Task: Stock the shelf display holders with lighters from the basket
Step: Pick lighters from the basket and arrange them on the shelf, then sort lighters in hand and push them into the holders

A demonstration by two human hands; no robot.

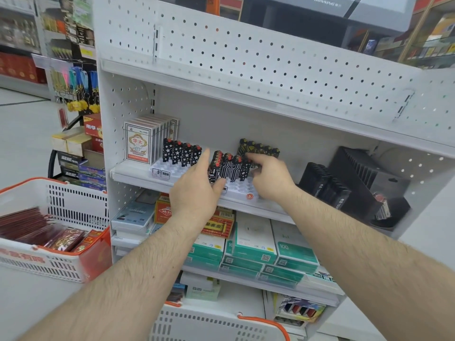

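We saw a row of playing card packs (138, 143) standing at the left end of the shelf, and green-and-white boxes (256, 244) stacked on the shelf below. A black ribbed stand (364, 178) sat at the right end. Off to the left hung keychains (78, 94), above a basket of red envelopes (41, 230).
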